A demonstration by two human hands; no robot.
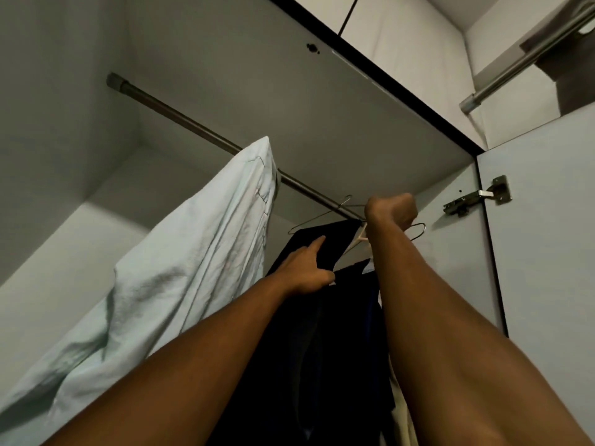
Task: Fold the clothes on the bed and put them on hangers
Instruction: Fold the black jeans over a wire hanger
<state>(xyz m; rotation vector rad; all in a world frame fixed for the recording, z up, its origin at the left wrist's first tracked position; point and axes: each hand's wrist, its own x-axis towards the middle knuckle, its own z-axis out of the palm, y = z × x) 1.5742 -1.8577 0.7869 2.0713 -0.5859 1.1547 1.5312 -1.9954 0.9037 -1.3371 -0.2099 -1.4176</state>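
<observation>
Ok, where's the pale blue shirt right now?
The pale blue shirt hangs from the wardrobe rod, left in the head view, beside the dark garment the left hand holds.

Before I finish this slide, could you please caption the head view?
At the wardrobe rail, the right hand holds a white hanger while the left hand grips the dark garment.

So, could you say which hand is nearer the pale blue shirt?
Left. Left hand holds dark clothing beside the shirt; right hand grips a hanger farther right, at the rail.
</observation>
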